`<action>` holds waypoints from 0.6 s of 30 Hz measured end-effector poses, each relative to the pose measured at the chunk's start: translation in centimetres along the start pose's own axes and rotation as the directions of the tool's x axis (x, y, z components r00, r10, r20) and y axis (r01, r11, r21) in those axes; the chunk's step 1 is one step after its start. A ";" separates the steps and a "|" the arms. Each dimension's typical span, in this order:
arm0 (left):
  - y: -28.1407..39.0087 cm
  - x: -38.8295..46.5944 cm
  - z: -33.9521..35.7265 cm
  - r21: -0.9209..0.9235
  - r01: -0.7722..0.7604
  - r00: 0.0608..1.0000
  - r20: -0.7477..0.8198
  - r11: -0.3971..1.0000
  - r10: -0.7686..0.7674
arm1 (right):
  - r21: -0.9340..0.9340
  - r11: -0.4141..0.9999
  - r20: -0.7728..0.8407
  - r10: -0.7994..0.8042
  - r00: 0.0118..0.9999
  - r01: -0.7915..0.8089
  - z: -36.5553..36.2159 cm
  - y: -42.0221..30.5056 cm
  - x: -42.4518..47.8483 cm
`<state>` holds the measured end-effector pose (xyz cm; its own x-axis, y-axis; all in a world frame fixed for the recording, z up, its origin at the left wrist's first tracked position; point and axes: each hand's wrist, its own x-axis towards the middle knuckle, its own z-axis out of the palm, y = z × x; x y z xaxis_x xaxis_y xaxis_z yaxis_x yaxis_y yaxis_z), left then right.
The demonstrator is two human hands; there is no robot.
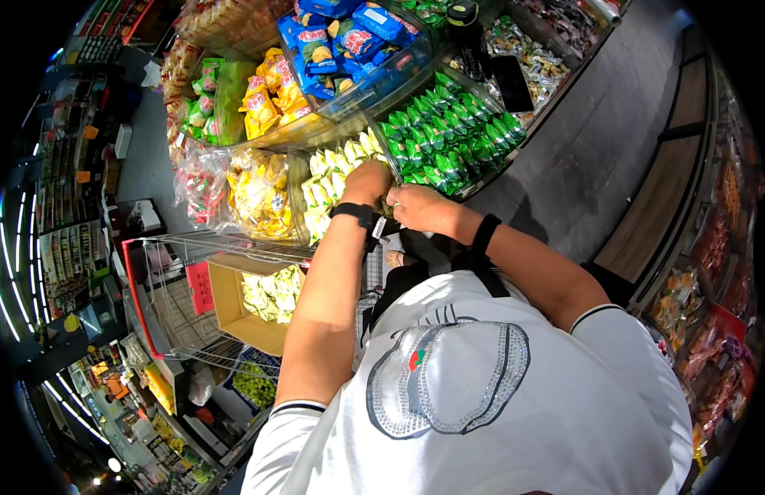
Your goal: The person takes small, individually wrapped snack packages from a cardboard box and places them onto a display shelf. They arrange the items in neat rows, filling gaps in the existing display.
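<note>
My left hand (pixel 369 180) reaches into a clear-sided compartment of pale yellow snack packets (pixel 334 173). Its fingers point down and away, so what they touch is hidden. Close beside it, my right hand (pixel 419 207) has curled fingers at the front corner of the same compartment. Whether anything is pinched there cannot be made out. The packets stand in rows, some upright and some leaning. Just right of both hands is a compartment of green packets (pixel 447 136) in tidy rows. A black band circles each wrist.
At the left stands a wire shopping cart (pixel 172 297) holding an open cardboard box (pixel 249 331) with pale yellow packets (pixel 274 294). Bagged yellow snacks (pixel 259 192) adjoin the compartment. Beyond lie blue packets (pixel 351 40), a black bottle (pixel 466 37) and a dark phone (pixel 512 83).
</note>
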<state>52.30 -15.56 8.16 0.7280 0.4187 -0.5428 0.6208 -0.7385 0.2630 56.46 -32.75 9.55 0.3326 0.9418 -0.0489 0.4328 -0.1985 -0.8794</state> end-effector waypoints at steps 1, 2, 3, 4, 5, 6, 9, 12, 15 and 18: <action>-0.2 0.1 -0.5 -0.076 -0.016 0.999 0.038 0.997 0.018 | -0.001 1.000 -0.001 0.007 1.000 -0.007 -0.3 0.2 -0.2; -0.6 0.1 -1.0 -0.100 0.017 0.999 0.051 0.995 -0.012 | -0.001 1.000 -0.001 0.013 1.000 -0.013 -0.6 0.3 -0.3; -0.8 -0.1 -1.5 -0.073 -0.034 0.998 -0.061 0.997 0.029 | -0.002 1.000 -0.005 0.024 1.000 -0.024 -1.1 0.3 -0.7; -0.5 -0.7 -2.1 -0.014 -0.042 0.982 -0.186 0.999 0.039 | -0.018 0.999 0.019 0.031 0.999 -0.031 -1.4 0.6 -0.7; 0.0 -1.2 -2.7 0.045 -0.046 0.950 -0.307 0.998 0.057 | -0.031 0.999 -0.010 0.034 0.999 -0.034 -1.3 0.9 -0.8; -0.4 -1.6 -3.1 0.197 -0.126 0.910 -0.368 0.972 0.192 | -0.044 0.999 -0.028 0.023 0.999 -0.024 -1.0 0.8 -0.6; -0.9 -1.6 -2.6 0.154 -0.273 0.889 -0.336 0.950 0.310 | -0.107 0.994 0.013 0.035 0.999 -0.033 -0.3 0.2 0.2; -1.7 -0.8 -1.6 0.110 -0.234 0.942 -0.220 0.966 0.253 | -0.212 0.976 0.034 0.059 0.998 -0.050 0.2 -1.0 0.7; -2.0 -0.1 -1.1 0.126 -0.215 0.961 -0.151 0.968 0.233 | -0.309 0.949 0.060 0.082 0.995 -0.060 0.4 -0.8 1.0; -2.2 0.9 -1.2 0.176 -0.253 0.956 -0.106 0.951 0.274 | -0.450 0.889 0.124 0.155 0.980 -0.083 0.3 -2.0 1.3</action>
<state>51.95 -12.91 8.10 0.8968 0.2541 -0.3622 0.3552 -0.9016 0.2469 55.77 -31.05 11.11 0.2888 0.9261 -0.2429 0.7339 -0.3770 -0.5650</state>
